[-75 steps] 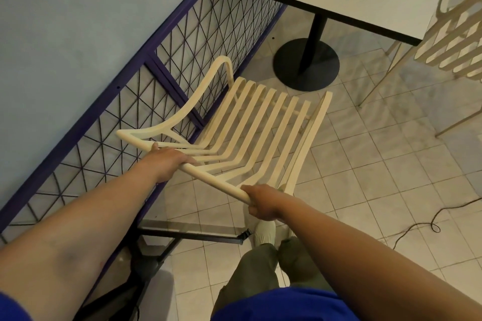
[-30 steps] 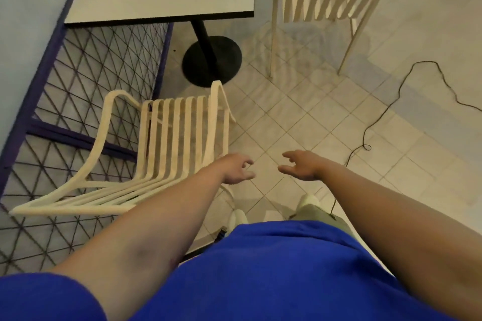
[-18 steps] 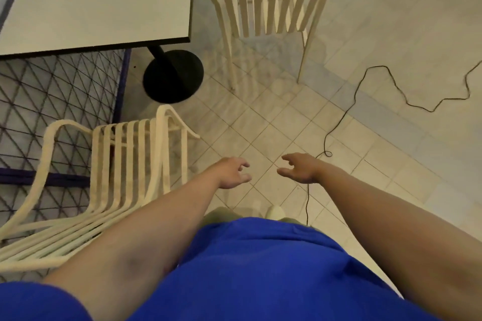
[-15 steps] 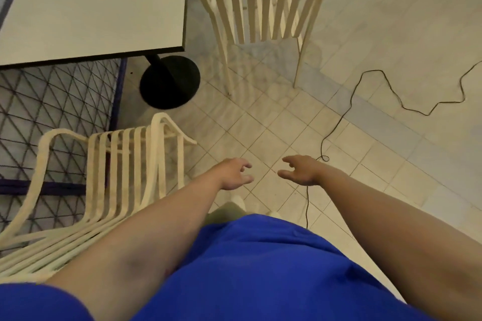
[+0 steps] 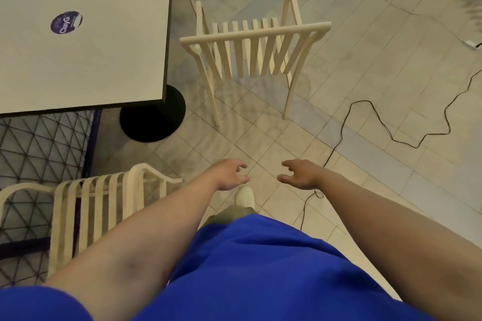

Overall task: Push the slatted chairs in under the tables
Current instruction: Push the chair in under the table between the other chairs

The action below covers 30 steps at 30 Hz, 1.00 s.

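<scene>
A cream slatted chair (image 5: 254, 49) stands on the tiled floor to the right of the white table (image 5: 86, 39), its back toward me, apart from the table edge. A second cream slatted chair (image 5: 91, 206) sits at the lower left beside the mesh fence, partly hidden by my left arm. My left hand (image 5: 230, 174) and my right hand (image 5: 300, 173) hover side by side over the floor, fingers loosely curled and apart, holding nothing. Both are well short of the far chair.
The table has a black round base (image 5: 152, 120) and a purple sticker (image 5: 66, 22) on top. A purple-framed mesh fence (image 5: 44, 148) runs along the left. A black cable (image 5: 391, 135) snakes over the tiles at right. My shoe (image 5: 245, 195) is below my hands.
Both hands let go of the left chair and now hang open. My view swung right and forward, bringing the second chair by the table closer and more central.
</scene>
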{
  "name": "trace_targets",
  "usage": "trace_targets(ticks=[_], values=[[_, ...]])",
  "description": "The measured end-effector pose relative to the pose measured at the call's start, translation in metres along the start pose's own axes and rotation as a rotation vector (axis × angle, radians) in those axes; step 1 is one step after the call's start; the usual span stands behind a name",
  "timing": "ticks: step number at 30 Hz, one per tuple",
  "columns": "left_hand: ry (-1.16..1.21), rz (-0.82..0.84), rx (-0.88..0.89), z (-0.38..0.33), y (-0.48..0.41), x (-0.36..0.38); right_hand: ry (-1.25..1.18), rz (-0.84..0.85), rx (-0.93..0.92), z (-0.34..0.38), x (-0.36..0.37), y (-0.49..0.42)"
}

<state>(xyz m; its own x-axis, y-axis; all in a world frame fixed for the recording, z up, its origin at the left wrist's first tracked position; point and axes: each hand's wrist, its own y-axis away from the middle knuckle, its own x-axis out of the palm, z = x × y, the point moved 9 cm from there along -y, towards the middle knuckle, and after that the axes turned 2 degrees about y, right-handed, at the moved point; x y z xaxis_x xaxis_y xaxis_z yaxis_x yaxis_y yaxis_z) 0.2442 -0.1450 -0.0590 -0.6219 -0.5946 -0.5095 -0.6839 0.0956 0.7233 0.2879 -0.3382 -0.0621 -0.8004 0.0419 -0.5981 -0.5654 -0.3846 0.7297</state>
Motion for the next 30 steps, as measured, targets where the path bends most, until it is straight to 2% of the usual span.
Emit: trace_targets(ticks=[5, 11, 19, 24, 28, 30], values=[[0.002, 0.001, 0.005, -0.004, -0.04, -0.066, -0.007, -0.014, 0.001, 0.015, -0.064, -0.046], [-0.019, -0.089, 0.054, -0.034, -0.087, -0.156, 0.021, -0.045, -0.029, 0.028, -0.15, -0.094], [-0.031, -0.24, 0.075, -0.088, -0.161, -0.286, 0.033, -0.143, -0.123, 0.04, -0.292, -0.166], [-0.007, -0.311, 0.059, -0.113, -0.199, -0.341, -0.013, -0.274, -0.197, 0.042, -0.377, -0.194], [-0.065, -0.33, 0.019, -0.124, -0.226, -0.365, 0.068, -0.232, -0.199, 0.035, -0.413, -0.222], [-0.111, -0.279, -0.021, -0.119, -0.239, -0.365, 0.114, -0.158, -0.181, 0.03, -0.415, -0.237]])
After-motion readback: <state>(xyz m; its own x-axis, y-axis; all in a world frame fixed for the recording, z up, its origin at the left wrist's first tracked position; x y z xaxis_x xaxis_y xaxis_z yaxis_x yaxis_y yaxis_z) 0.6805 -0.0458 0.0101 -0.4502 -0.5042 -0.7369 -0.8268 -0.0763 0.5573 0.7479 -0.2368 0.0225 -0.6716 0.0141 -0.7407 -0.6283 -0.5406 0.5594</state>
